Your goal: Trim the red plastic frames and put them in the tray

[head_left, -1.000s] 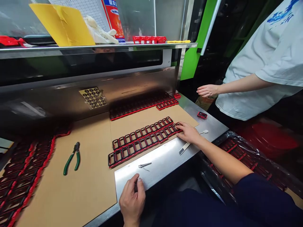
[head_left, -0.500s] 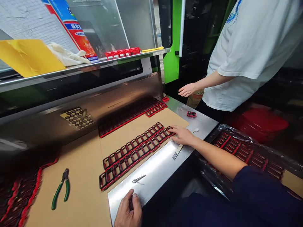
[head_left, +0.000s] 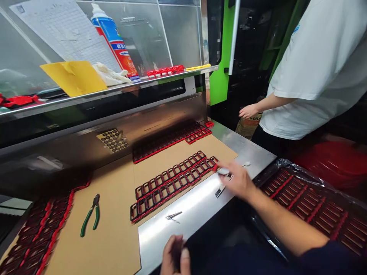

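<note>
A: What's on my bench besides the work?
B: Green-handled pliers (head_left: 91,214) on the cardboard sheet (head_left: 114,214), tweezers (head_left: 173,217) on bare steel, a perforated plate (head_left: 112,140) at the back.
A: Shelf above me?
B: Yellow folder (head_left: 73,77), white gloves (head_left: 110,76), spray can (head_left: 114,40), red parts (head_left: 165,71).
A: Right side?
B: Someone in a white shirt (head_left: 321,72), their hand (head_left: 248,111) by a bag (head_left: 248,126).

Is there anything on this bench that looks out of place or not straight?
Mostly tidy. The double row of red-and-black frames lies aslant on the cardboard sheet, its near end overhanging onto the steel plate. The right hand is motion-blurred at its far end. Green-handled pliers lie loose.
</note>
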